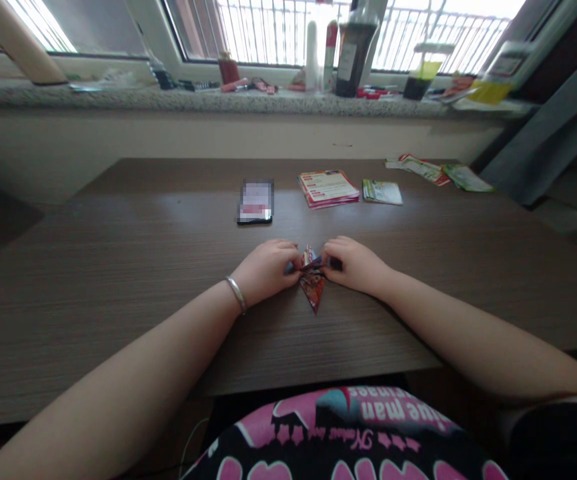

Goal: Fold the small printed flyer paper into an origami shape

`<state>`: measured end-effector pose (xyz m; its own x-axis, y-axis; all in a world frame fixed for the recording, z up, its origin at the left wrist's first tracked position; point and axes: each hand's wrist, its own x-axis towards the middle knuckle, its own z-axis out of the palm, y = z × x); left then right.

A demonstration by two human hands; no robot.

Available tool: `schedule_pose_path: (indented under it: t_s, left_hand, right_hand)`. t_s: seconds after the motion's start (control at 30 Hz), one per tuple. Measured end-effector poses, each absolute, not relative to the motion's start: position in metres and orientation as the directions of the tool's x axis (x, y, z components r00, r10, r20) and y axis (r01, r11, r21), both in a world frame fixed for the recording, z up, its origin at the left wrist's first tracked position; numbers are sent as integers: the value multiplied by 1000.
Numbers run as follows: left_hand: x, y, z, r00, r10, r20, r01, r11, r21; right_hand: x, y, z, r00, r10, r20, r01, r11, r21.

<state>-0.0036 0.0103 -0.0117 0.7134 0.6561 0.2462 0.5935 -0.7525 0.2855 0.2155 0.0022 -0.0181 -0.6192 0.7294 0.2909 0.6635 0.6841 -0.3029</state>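
The middle of the folded paper figure (pixel 313 283) is hidden behind the fingertips of the left hand (pixel 265 272) and right hand (pixel 354 265), so its folds there cannot be inspected; its print is too small to identify. The smartphone (pixel 255 201) near the table's centre has its face blurred out. Text on the stacked leaflets (pixel 328 188) is too small to read. The dark bottle (pixel 353 60) on the granite windowsill (pixel 203 100) is cut off by the top edge, its label illegible. Lettering on the shirt (pixel 363 417) runs out of view at the bottom edge.
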Motion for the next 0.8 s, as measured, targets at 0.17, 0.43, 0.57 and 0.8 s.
schedule_pose_path:
  t_s: [0.17,0.43,0.57,0.8]
  left_hand:
    - [-1,6,-13,708,668,230,624,-744,239]
    - [-2,2,-5,769,613,182,573,-787,229]
    - [-3,-1,-1,791,593,146,559,-800,220]
    - [-4,-2,1,795,598,100,586,-800,127]
  right_hand:
    - [217,-1,-15,-700,652,290,621,757,-204]
    - [220,-1,-13,-737,620,269,590,784,-194]
    - [223,0,-14,-791,557,255,546,829,-119]
    - [227,0,-14,-838,492,237,497,867,-43]
